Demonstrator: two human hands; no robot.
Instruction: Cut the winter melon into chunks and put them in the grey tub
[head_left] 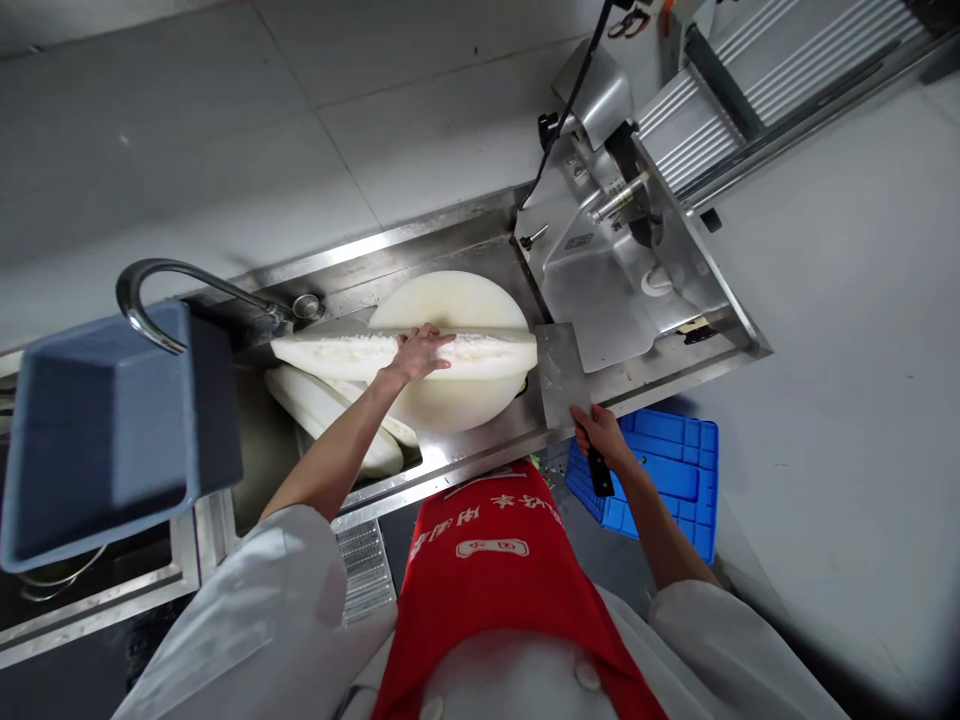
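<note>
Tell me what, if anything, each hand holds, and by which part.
The right hand holds a cleaver by its black handle, near the blade. The left hand rests on the middle of a pale gourd piece.

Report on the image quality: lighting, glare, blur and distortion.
Head view: dim, cool light, with bright glints on the steel rim and faucet; head view: the pale gourd piece shows little texture; head view: left hand and cleaver reasonably sharp; head view: wide-angle stretching toward the edges, lower-right corner dark.
</note>
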